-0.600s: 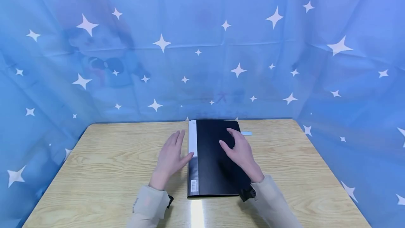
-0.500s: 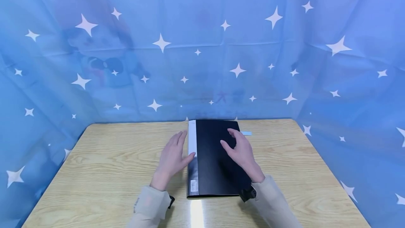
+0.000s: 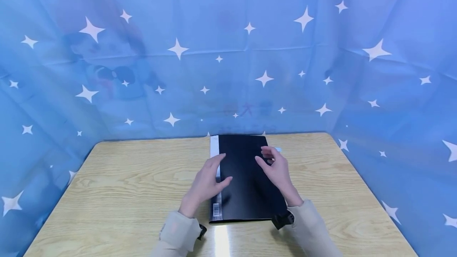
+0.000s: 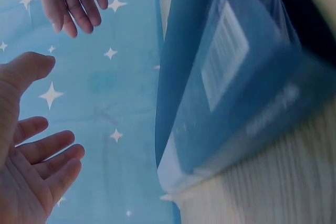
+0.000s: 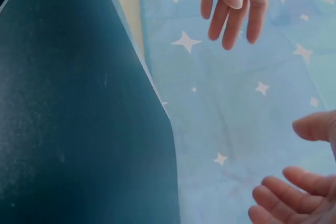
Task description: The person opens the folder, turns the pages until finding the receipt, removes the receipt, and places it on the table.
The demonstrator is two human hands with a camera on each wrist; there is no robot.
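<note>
Folder [image 3: 246,193]: lies flat and closed on the desk [image 3: 135,193], top end up at the far edge, spine toward the left. Probably either starting or between moves; can't tell which from this moment. In place, by the look: both hands ranged over it. Not done as it lies now: gripped, lifted or opened.

Left hand [image 3: 207,183]: free, hovers over the spine side, thumb spread from the fingers, nothing between. Right hand [image 3: 279,171]: free too, hovers over the right edge, fingers slightly bent, thumb apart. No contact visible in either wrist view.

Folder looks: black, smooth, faintly shiny. Carries a white strip [image 3: 214,146] on the far part of the spine and a barcode sticker [image 3: 216,210] near the close end, plus lettering too blurred to read. Shows a gap at the near end in the left wrist view, with thin layers inside; can't tell whether paper or plastic. Note a pale blue tab [image 3: 278,149] past the right edge; can't tell if attached.
</note>
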